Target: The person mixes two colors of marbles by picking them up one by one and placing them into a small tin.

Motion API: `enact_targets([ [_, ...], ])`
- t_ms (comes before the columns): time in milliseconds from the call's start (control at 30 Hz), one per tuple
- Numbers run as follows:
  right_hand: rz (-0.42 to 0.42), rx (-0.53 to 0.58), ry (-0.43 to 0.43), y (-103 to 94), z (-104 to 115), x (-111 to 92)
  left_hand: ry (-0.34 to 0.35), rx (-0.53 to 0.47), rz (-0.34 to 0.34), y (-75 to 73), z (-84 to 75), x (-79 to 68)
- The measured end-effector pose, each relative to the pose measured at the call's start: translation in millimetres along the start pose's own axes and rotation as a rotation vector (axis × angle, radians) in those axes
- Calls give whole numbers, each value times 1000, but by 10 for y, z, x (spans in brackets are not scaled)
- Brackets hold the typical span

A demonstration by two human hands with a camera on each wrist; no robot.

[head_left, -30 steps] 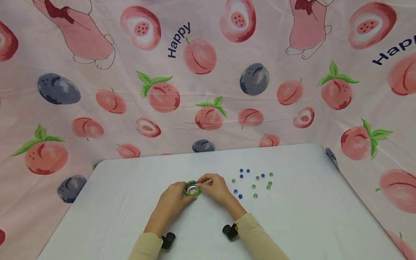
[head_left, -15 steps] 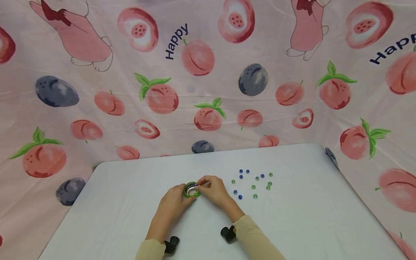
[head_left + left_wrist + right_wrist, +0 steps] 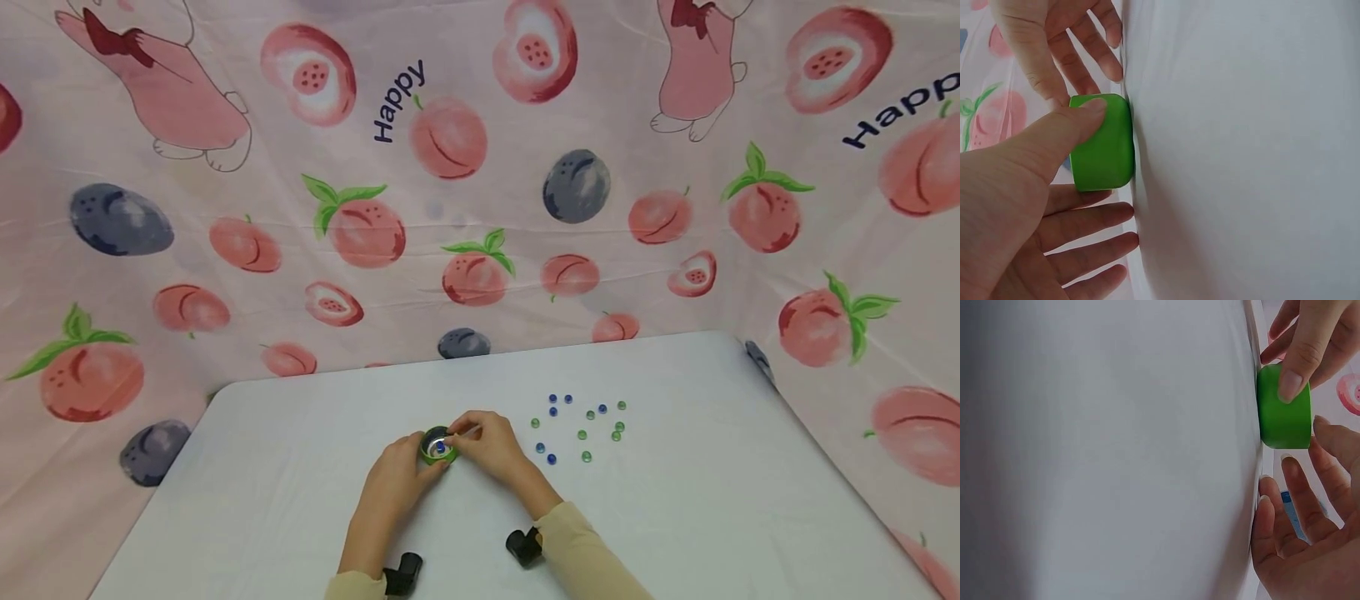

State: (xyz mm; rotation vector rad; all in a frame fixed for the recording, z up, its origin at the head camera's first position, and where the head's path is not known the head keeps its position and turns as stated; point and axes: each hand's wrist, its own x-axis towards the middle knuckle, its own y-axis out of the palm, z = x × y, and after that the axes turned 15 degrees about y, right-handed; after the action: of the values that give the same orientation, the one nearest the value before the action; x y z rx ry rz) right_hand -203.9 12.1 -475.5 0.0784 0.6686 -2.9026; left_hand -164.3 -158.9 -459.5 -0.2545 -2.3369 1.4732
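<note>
My left hand (image 3: 397, 472) grips a small green bowl (image 3: 1105, 147) on the table, its thumb on the near side and fingers round the far side. The bowl has a shiny metal inside, and one blue marble (image 3: 441, 447) lies in it. My right hand (image 3: 489, 447) is at the bowl's right rim, thumb and index finger reaching over the opening. No marble shows between those fingertips, though the bowl's wall partly hides them in the right wrist view. The other right fingers (image 3: 1300, 494) are loosely bent beside the bowl.
Several loose blue marbles (image 3: 552, 412) and green marbles (image 3: 582, 435) lie scattered right of my right hand on the white-covered table (image 3: 712, 500). A fruit-print curtain (image 3: 420, 208) stands behind the table and along its sides.
The blue marble has gone from the right fingertips at the rim into the bowl. Both hands stay at the bowl; the head view has shifted slightly.
</note>
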Motion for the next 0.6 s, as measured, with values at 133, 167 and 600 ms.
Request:
enact_targets([
  [133, -2, -15, 12, 7, 8, -8, 9, 1, -3, 4, 2, -12],
  [167, -3, -19, 14, 2, 11, -14, 12, 2, -4, 7, 2, -11],
  [600, -43, -79, -37, -104, 123, -126, 10, -19, -30, 25, 6, -2],
])
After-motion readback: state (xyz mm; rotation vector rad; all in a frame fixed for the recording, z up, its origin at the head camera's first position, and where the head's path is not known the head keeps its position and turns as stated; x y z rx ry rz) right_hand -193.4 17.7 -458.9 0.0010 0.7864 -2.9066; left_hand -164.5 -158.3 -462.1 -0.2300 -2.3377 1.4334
